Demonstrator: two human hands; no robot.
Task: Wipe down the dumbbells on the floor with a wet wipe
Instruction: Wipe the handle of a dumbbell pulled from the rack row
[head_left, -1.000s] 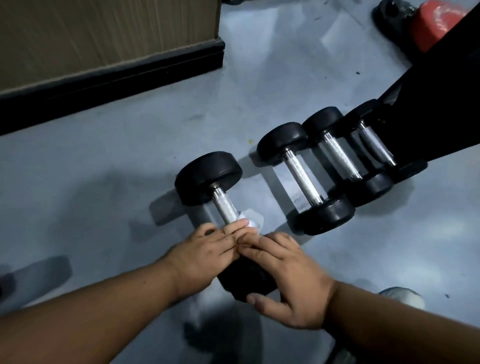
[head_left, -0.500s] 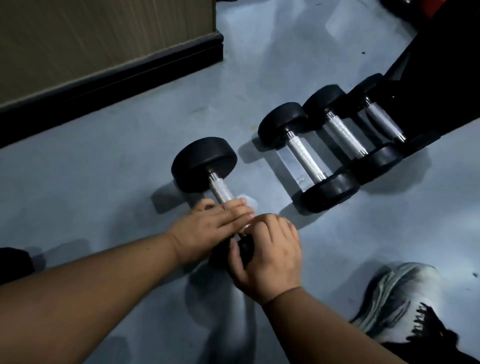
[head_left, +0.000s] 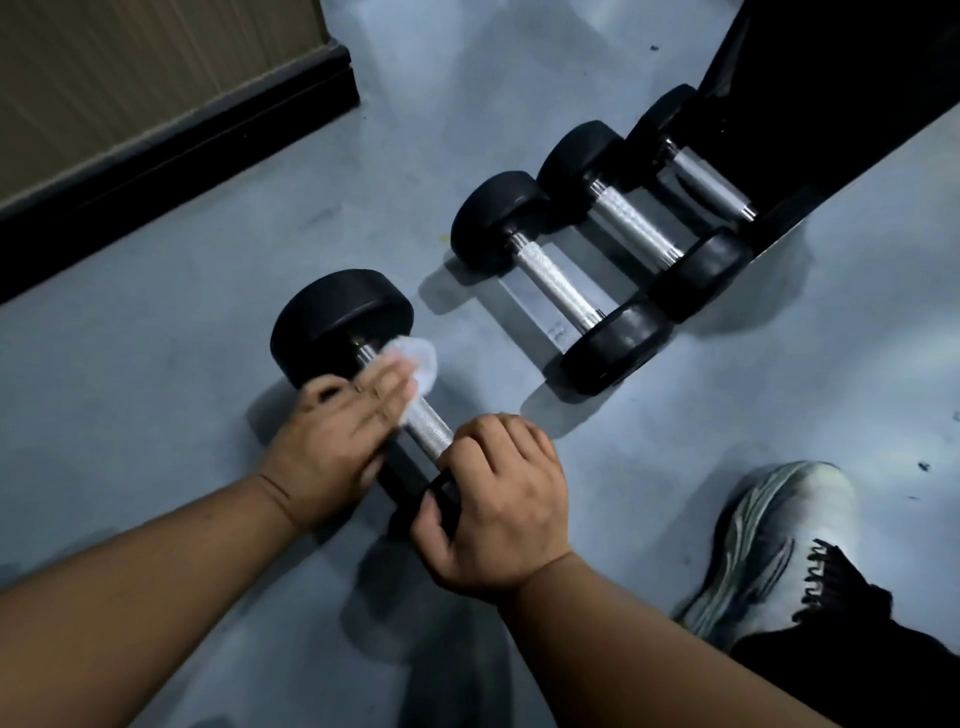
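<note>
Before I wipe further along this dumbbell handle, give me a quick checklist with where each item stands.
1. Wet wipe on the near dumbbell handle under the left hand: ok.
2. Right hand grips the near end, steadying it: ok.
3. Handle stretch between the hands bare to wipe: ok.
4. Other dumbbells lie apart: ok.
5. Wipe still wet: cannot tell.

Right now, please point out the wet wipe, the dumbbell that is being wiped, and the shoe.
wet wipe (head_left: 418, 361): head view, on its bunched white part beyond the fingertips.
dumbbell being wiped (head_left: 343, 314): head view, on its far black weight.
shoe (head_left: 769, 525): head view, on its pale striped upper.
</note>
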